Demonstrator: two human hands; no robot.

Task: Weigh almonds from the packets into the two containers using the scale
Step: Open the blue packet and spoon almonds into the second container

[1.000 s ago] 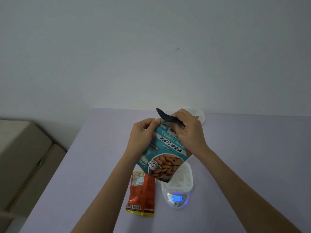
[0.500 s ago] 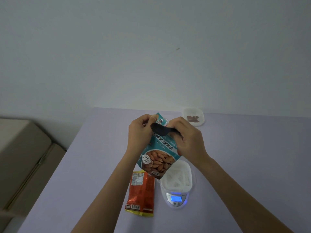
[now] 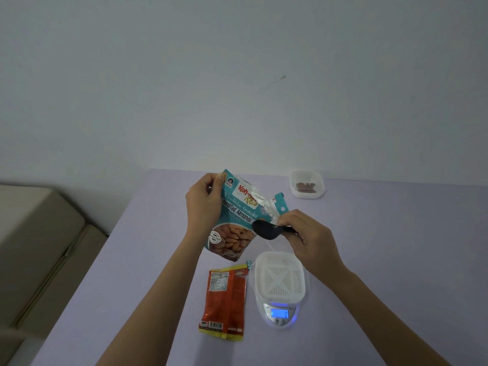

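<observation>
Packet [image 3: 235, 220] torn wider, spoon [image 3: 266, 229] in right hand [image 3: 309, 239] — lilac table [image 3: 390, 249], pale wall [image 3: 237, 75]

- The left hand [image 3: 203, 204] and the right hand [image 3: 309, 239] are bare.
- The left forearm [image 3: 163, 291] and the right forearm [image 3: 369, 299] are bare too, right down to the bottom edge.
- Both arms look long, thin and smooth.
- The fingers [image 3: 289, 220] are slim.

Near container [image 3: 280, 281] sits on the scale [image 3: 280, 314], flat packet [image 3: 224, 299] just left, far container [image 3: 306, 196] behind
</observation>
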